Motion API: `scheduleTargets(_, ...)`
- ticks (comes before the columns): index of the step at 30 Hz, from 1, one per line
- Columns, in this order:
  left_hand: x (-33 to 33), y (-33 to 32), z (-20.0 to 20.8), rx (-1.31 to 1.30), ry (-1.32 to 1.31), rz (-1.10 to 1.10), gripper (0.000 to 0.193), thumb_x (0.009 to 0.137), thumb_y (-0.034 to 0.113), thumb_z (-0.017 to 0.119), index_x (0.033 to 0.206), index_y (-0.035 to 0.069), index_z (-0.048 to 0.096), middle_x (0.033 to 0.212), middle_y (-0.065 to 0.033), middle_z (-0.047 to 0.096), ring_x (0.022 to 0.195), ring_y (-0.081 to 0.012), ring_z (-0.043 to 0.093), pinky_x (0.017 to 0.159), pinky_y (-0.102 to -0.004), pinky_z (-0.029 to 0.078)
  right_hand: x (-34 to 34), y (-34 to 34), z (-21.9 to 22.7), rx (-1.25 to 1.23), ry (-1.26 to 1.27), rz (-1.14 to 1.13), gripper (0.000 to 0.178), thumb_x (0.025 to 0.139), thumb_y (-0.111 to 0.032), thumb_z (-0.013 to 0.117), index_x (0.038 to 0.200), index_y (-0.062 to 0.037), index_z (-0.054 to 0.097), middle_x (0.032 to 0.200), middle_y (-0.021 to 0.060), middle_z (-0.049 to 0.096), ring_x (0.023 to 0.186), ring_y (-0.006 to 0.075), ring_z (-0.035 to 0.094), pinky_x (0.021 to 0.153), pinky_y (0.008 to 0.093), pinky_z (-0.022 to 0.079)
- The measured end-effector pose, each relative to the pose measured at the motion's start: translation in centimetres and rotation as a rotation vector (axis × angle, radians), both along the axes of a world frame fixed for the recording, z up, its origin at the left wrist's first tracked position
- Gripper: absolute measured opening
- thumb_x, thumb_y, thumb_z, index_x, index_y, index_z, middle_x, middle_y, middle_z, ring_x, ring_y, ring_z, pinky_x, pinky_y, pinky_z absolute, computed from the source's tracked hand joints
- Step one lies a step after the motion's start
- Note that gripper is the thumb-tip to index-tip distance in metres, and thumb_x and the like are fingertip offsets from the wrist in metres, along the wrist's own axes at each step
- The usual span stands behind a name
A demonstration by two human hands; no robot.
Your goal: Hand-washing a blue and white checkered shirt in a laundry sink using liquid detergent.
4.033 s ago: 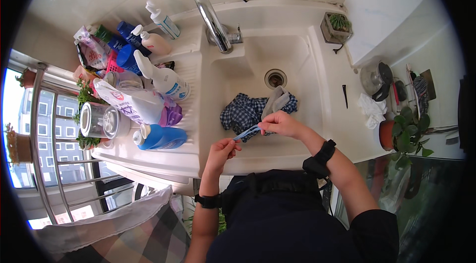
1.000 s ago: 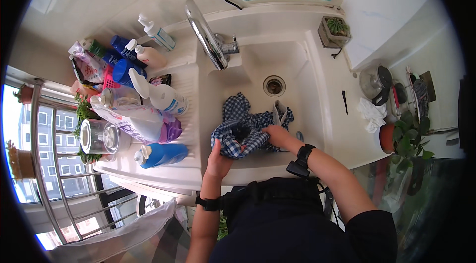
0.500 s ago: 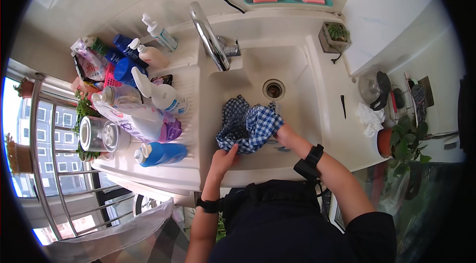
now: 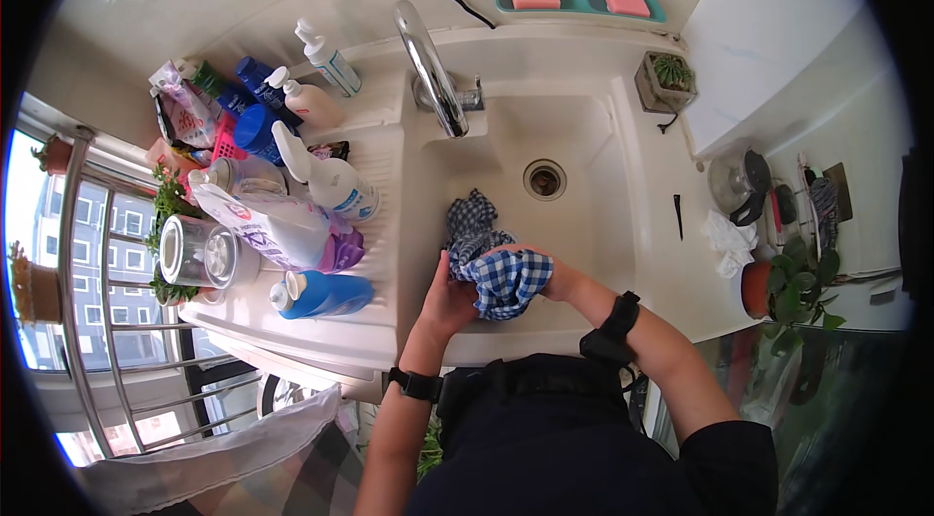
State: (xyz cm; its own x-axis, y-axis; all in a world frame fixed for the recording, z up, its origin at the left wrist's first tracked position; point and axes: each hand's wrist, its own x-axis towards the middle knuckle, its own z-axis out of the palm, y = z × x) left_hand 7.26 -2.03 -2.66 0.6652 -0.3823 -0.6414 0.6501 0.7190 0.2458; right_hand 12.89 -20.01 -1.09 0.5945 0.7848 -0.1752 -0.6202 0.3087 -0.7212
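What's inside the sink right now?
The drain shows at the bottom, and the checked cloth is bunched in the left hand. The cloth partly covers the right hand; whatever lies beneath the cloth is hidden.

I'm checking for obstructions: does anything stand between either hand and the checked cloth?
Nothing visible does: the left hand and right hand, the latter partly hidden by the cloth, both touch it. The tap stands beyond them; the blue bottle is left of the sink.
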Motion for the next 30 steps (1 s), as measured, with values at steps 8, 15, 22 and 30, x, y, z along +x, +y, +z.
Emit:
scheduleTargets(8, -0.5, 1.8, -4.6, -0.321, -0.058, 0.333, 0.029, 0.088, 0.023, 0.044, 0.108, 0.002, 0.047, 0.105, -0.0126, 0.053, 0.099, -0.0269, 0.05, 0.086, -0.038, 0.042, 0.5, -2.1, -0.9, 0.029, 0.074, -0.242, 0.031, 0.084, -0.018, 0.042, 0.106, -0.0005, 0.054, 0.105, 0.008, 0.057, 0.099, 0.0156, 0.053, 0.087, 0.0272, 0.041)
scheduleTargets(15, 0.2, 2.4, -1.2, -0.486, -0.248, 0.475, 0.041, 0.09, 0.028, 0.036, 0.123, 0.003, 0.037, 0.129, -0.0155, 0.038, 0.12, -0.0313, 0.034, 0.101, -0.0464, 0.023, 0.4, -4.2, -2.5, -0.285, -0.403, -0.24, 0.031, 0.077, -0.008, 0.054, 0.107, -0.0035, 0.054, 0.106, 0.0057, 0.055, 0.101, 0.014, 0.049, 0.089, 0.0257, 0.037)
scheduleTargets(22, -0.2, 2.2, -1.2, -0.391, -0.204, 0.461, 0.047, 0.091, 0.031, 0.033, 0.128, 0.002, 0.031, 0.133, -0.016, 0.032, 0.124, -0.0319, 0.029, 0.103, -0.0457, 0.02, -0.3, -4.7, -6.1, -0.674, -0.412, -0.301, 0.024, 0.084, -0.007, 0.042, 0.106, -0.002, 0.053, 0.097, 0.006, 0.057, 0.092, 0.0132, 0.052, 0.084, 0.025, 0.039)
scheduleTargets(30, -0.7, 1.9, -2.4, -0.32, -0.034, 0.496, 0.047, 0.092, 0.033, 0.03, 0.126, 0.0, 0.033, 0.128, -0.0188, 0.037, 0.118, -0.0344, 0.036, 0.099, -0.0483, 0.029, -0.2, -2.1, -5.1, -0.609, -0.513, -0.31, 0.022, 0.086, -0.007, 0.039, 0.102, -0.0004, 0.053, 0.092, 0.0072, 0.06, 0.086, 0.014, 0.054, 0.079, 0.0259, 0.041)
